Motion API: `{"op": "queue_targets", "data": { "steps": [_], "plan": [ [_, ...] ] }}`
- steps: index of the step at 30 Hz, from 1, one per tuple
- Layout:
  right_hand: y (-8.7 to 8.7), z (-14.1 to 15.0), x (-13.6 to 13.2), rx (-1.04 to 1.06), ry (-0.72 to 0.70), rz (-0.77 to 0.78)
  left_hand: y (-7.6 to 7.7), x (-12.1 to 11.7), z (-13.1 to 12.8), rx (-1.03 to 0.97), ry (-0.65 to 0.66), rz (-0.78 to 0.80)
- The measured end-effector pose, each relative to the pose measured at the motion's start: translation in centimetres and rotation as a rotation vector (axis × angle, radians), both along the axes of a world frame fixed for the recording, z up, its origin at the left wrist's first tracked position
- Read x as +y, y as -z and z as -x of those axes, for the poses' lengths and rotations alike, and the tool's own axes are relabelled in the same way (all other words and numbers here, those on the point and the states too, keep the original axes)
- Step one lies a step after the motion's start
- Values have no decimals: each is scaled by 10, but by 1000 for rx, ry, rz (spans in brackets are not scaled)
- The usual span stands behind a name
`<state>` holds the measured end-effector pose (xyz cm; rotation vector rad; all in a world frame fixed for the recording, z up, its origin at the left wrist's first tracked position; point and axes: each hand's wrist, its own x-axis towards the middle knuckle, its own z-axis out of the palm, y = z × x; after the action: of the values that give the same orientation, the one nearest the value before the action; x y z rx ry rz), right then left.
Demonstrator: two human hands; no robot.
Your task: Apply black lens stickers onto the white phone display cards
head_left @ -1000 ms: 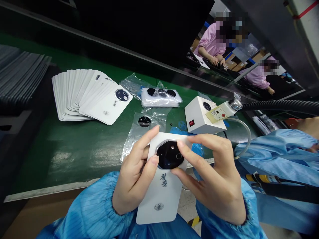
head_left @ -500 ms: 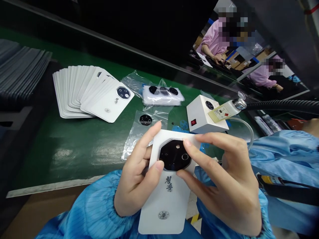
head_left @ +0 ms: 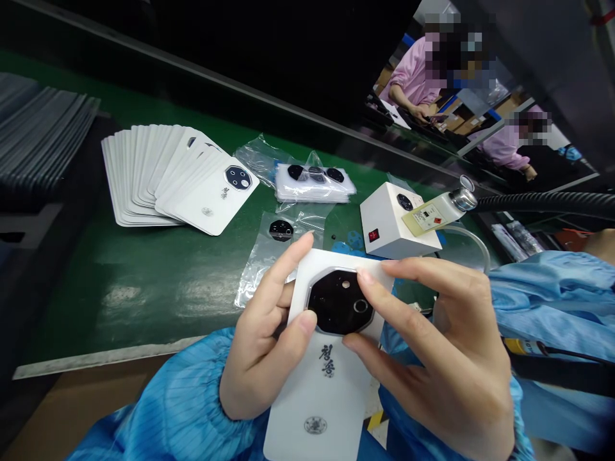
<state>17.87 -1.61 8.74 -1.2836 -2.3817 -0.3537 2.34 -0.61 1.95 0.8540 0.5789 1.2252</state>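
Observation:
Close in front of me is a white phone back cover with dark lettering and a round emblem. A black octagonal camera lens cover sits within the raised frame near its top. My left hand grips the back cover from the left, thumb on the lens cover's lower left edge. With index fingertip at the upper right edge and thumb at the lower edge, my right hand pinches the lens cover; another finger touches the back cover's top right edge. Fingers behind the back cover are hidden.
A fanned stack of white back covers lies on the green bench. Bagged lens covers, a loose lens cover on plastic film, and a white box with a bottle stand beyond. Co-workers sit behind.
The back cover has tilted slightly and shifted a little down in my hands. My right hand has moved slightly right and down along with it.

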Motion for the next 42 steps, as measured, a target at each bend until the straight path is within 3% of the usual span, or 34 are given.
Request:
{"op": "queue_targets", "data": {
  "steps": [11,27,37,40,42],
  "plan": [
    [1,-1,-2,10,5,-17,4,1,2,-16,16,-42],
    [-2,-1,1,-2,-21,-9,-6,3,1,-48,14,150],
    [-2,-3,1,-13,-18,-10,0,4,2,-75,55,151],
    [0,-5,3,82,-46,13,-1,4,2,-48,40,139],
    [4,-7,9,283,-54,42,-1,3,2,2,8,122]
  ]
}}
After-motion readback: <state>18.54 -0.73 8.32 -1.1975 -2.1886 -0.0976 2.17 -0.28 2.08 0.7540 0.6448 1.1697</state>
